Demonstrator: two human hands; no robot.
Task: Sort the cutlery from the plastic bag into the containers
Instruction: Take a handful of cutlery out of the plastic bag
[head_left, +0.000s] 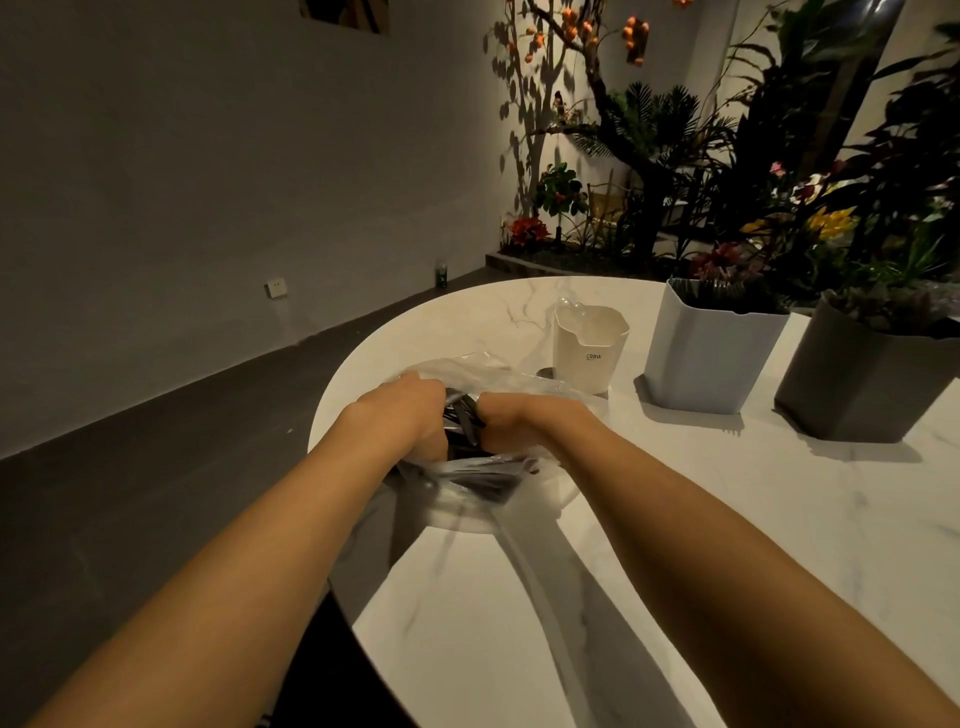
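Left hand (410, 410): knuckles up, fingers bent down into the mouth of the plastic bag (470, 366); whether they pinch film or a utensil cannot be told, as the fingertips are hidden. The bag lies slumped near the table (675, 545) edge closest to the person, thin, clear and glossy, creased where it is bunched. Cutlery (462, 421): black, slim, hard plastic by the look of it, most of it inside the bag in a loose tangle, with several handles standing up between the two hands. Right hand (514, 421): fingers clenched round that bundle of handles, just beside the left hand. Recommendation for the step in hand: hold the film down with the left hand, draw pieces out lengthwise by their handles so the tines do not snag or tear the bag, and separate by type before carrying across. Cream container (589, 348): small, faceted, matt, marked with small lettering, just beyond the bag. Pale blue-grey container (711, 358): taller, same faceted shape with a scalloped rim, near the cream one. Dark grey container (862, 384): largest, matt, furthest right. Table surface is smooth white marble pattern with grey veining, so dropped pieces are likely to slide.
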